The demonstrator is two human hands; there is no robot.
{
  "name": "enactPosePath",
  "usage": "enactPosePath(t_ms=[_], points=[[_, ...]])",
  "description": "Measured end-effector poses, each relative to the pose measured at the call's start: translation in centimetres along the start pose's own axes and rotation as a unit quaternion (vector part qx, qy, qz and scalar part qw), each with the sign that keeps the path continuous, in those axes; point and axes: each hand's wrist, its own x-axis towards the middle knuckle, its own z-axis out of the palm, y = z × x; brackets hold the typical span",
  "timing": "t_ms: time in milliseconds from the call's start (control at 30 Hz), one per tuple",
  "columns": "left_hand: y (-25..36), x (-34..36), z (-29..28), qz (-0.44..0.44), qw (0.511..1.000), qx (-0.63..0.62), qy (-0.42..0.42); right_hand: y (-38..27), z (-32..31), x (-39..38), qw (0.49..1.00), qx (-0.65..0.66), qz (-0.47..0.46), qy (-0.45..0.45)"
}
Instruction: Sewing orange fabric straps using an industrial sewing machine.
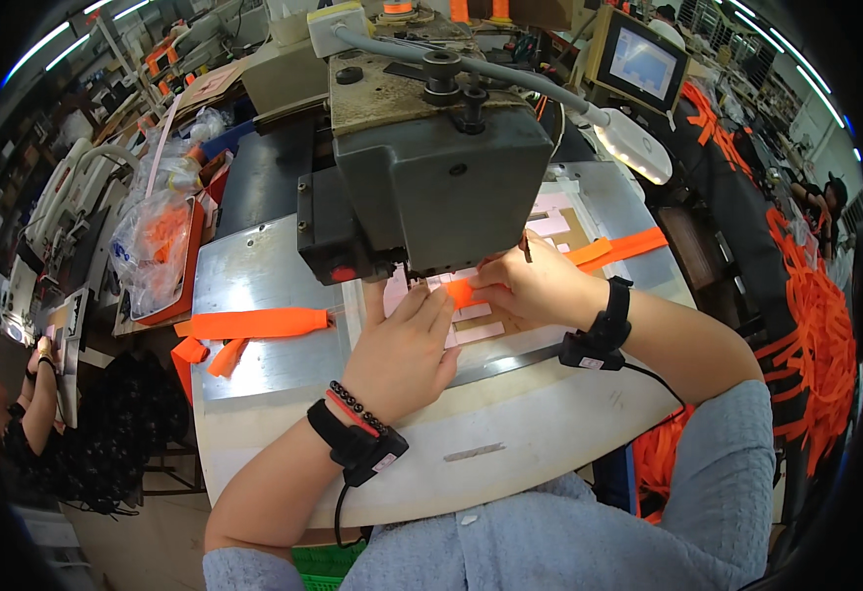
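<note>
Orange strip (460,294) looks light and floppy, so pinch its right side like the right hand (542,286) does; left hand's (400,347) flattish, can't really tell its grip.

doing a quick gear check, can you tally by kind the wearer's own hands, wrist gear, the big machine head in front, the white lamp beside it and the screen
own hands: 2
black wrist devices: 2
black bead bracelet: 1
red band: 1
machine head: 1
white lamp: 1
screen: 1
total: 9
</note>
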Motion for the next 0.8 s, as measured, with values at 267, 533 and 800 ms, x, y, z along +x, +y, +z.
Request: enactPosePath(t_ms=[267, 533, 800], points=[[1.1, -0.2, -0.7, -0.045, 0.998, 0.042, -0.011, -0.6, -0.2, 0.1, 1.0, -0.007, 0.025, -0.016], [1.0, -0.5, 0.0, -0.048, 0.998, 0.003, -0.028, -0.4, 0.0, 0.4, 0.997, -0.024, 0.06, -0.049], [0.1, -0.3, 0.1, -0.032, 0.998, -0.04, -0.048, -0.7, -0.3, 0.6, 0.998, -0.01, 0.053, -0.042]])
